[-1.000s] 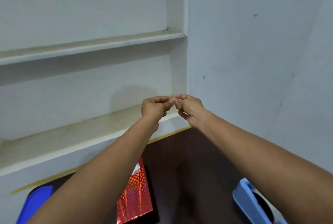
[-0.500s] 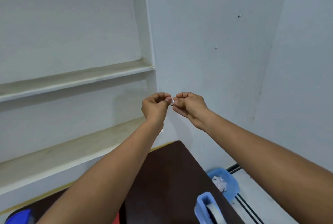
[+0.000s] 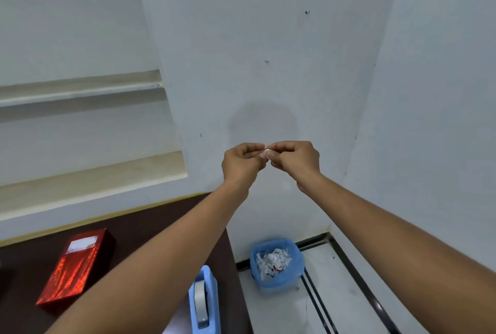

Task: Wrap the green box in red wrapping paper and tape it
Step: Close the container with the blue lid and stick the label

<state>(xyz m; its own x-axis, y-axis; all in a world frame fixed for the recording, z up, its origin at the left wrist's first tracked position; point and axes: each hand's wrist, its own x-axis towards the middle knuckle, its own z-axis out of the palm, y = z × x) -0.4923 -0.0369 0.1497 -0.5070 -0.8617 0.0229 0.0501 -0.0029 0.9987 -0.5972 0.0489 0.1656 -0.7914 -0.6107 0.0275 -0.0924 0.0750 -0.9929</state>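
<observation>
Head view: left hand (image 3: 243,161) and right hand (image 3: 295,160) raised off the table (image 3: 150,226), both pinching a small tape scrap (image 3: 266,151) between fingertips, likely peeling it for sticking; red-wrapped box (image 3: 76,266) near table's back-left, tape dispenser (image 3: 203,304) at its right edge.

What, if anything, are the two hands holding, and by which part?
A small pale scrap, probably tape, is pinched between the fingertips of the left hand and right hand, one at each end. It is too small to identify surely.
</observation>
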